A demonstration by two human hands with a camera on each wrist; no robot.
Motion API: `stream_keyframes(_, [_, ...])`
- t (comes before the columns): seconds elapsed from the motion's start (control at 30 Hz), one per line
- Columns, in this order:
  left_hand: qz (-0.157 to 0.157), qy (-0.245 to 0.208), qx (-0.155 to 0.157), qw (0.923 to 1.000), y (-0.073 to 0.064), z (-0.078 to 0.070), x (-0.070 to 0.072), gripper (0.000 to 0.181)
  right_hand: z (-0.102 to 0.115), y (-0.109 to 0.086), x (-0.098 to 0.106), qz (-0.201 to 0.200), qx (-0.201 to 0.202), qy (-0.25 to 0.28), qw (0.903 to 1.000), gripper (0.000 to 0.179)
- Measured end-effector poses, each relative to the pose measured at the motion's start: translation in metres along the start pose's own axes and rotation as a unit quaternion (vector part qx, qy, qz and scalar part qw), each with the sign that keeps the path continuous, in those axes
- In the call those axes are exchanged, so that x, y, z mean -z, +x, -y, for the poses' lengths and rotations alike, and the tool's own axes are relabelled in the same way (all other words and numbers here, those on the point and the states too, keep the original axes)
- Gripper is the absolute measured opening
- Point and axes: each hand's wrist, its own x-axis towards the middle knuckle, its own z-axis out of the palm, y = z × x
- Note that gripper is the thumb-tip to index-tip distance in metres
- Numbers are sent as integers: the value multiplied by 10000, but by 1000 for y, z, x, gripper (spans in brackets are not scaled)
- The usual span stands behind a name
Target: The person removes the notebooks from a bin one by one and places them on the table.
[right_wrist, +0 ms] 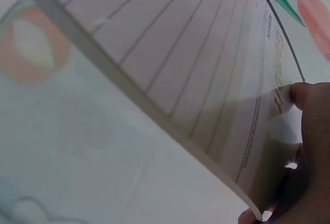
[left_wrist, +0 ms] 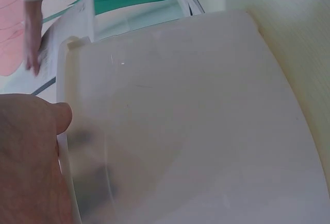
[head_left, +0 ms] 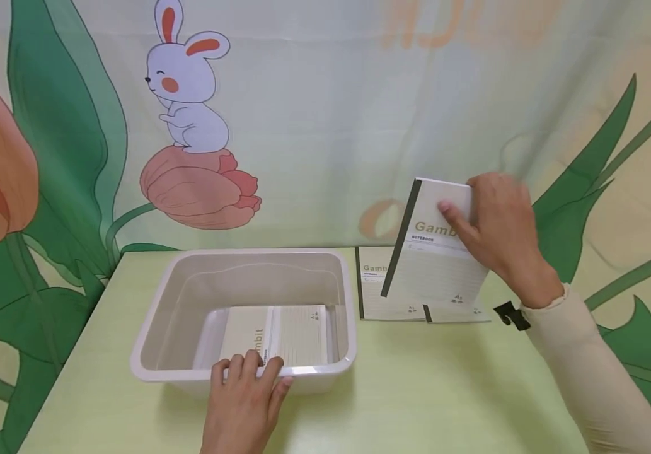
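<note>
My right hand [head_left: 503, 230] holds a cream notebook [head_left: 435, 261] by its upper right edge, raised and tilted above the table, thumb across the front cover. Its dark spine faces left. In the right wrist view, that notebook [right_wrist: 170, 69] fills much of the frame, pinched by the hand at the lower right. My left hand [head_left: 242, 400] grips the near rim of a pale plastic bin [head_left: 161, 375], fingers hooked over the edge. From the left wrist, the bin's outer wall [left_wrist: 196, 121] appears below the thumb. Inside the bin lies another notebook [head_left: 299, 334], partly hidden by the rim and fingers.
Right of the bin, two similar notebooks [head_left: 373, 299] [head_left: 455, 314] lie side by side on the light green table [head_left: 416, 391], partly covered by the raised one. Behind the table hangs a cloth [head_left: 314, 126] printed with a rabbit and tulips.
</note>
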Motion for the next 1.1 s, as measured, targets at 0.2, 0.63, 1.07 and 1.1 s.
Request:
stream_keyframes(0.2, [-140, -27, 22, 9999, 2, -4, -3, 59, -11, -41, -23, 698, 88, -305, 9971, 46])
stream_keyframes(0.63, [-21, -123, 16, 9999, 1, -3, -2, 55, 4, -104, -93, 2595, 141, -219, 9654, 53])
stream_keyframes(1.07, [134, -37, 44, 9999, 1, -2, 0, 50, -5, -128, -171, 3786, 76, 82, 9255, 69])
stream_keyframes(1.1, [127, -22, 45, 9999, 0, -2, 0, 50, -5, -130, -174, 3848, 96, 37, 9229, 71])
